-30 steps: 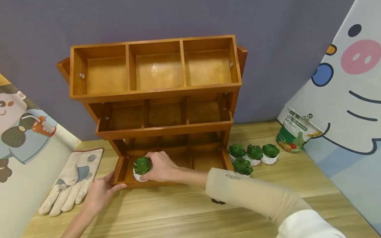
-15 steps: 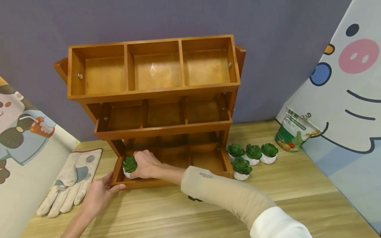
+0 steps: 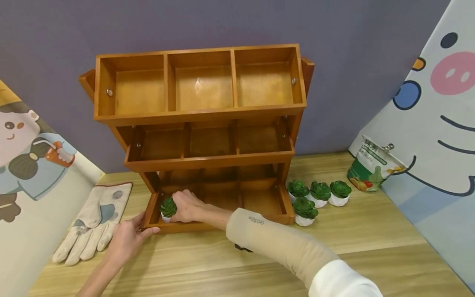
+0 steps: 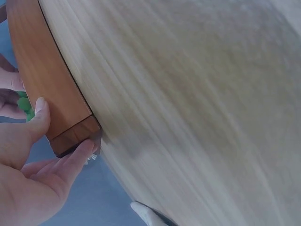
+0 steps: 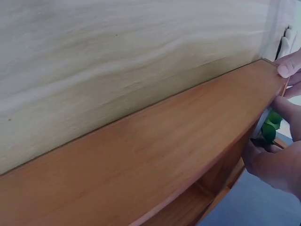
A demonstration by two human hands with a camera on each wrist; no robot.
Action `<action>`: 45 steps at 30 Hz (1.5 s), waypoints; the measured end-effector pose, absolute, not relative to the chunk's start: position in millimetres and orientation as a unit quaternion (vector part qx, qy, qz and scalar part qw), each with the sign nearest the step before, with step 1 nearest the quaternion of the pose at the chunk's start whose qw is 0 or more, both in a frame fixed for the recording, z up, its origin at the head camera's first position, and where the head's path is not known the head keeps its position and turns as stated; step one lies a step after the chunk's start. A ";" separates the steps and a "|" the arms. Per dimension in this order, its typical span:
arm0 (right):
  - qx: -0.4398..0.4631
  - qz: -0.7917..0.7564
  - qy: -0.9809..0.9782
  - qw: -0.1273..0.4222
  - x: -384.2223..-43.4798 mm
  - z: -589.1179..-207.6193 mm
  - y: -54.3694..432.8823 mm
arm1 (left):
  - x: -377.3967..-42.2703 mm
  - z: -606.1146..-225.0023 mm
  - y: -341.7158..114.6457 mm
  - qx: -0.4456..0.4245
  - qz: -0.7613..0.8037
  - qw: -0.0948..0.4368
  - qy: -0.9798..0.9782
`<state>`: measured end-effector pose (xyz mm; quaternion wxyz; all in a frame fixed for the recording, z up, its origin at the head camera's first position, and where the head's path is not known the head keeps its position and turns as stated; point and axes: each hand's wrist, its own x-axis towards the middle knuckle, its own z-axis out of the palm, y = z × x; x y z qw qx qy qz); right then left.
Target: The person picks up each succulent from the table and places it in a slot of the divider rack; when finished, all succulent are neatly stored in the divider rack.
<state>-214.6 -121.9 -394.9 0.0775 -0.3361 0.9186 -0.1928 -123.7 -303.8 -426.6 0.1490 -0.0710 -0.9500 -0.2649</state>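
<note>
My right hand (image 3: 185, 207) holds a small artificial succulent (image 3: 168, 207) in a white pot. The plant is inside the left compartment of the bottom tier of a three-tiered wooden shelf (image 3: 200, 116), and the fingers hide part of the pot. In the right wrist view, thumb and fingers lie on either side of the succulent (image 5: 271, 127), behind the front board. My left hand (image 3: 128, 238) grips the bottom tier's front left corner. As the left wrist view shows, its thumb presses the front board (image 4: 56, 89) while the fingers reach round the end.
Several more potted succulents (image 3: 305, 207) stand on the table right of the shelf. Behind them, a green and white bag (image 3: 372, 165) with a clip leans by the right wall panel. A pair of pale work gloves (image 3: 92, 220) lies at the left.
My right hand has carried the potted succulent leftward and down into the bottom tier's left compartment. The left hand has kept its grip on the corner.
</note>
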 end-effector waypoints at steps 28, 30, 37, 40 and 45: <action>-0.328 -0.325 0.861 -0.213 -174.6 -373.3 206.6 | -121.9 -424.3 -306.4 -0.052 -0.256 0.122 -0.958; -0.279 -0.313 0.881 -0.220 -177.6 -368.9 239.1 | -122.6 -424.3 -305.1 -0.055 -0.258 0.120 -0.957; -0.109 -0.338 0.928 -0.116 -189.2 -378.9 323.9 | -120.7 -424.6 -305.8 -0.049 -0.261 0.122 -0.956; -0.082 -0.369 0.925 -0.041 -191.6 -393.9 340.6 | -120.9 -424.6 -305.0 -0.051 -0.268 0.122 -0.954; -0.078 -0.397 0.914 0.019 -194.5 -418.2 346.5 | -121.7 -423.9 -303.0 -0.055 -0.262 0.130 -0.955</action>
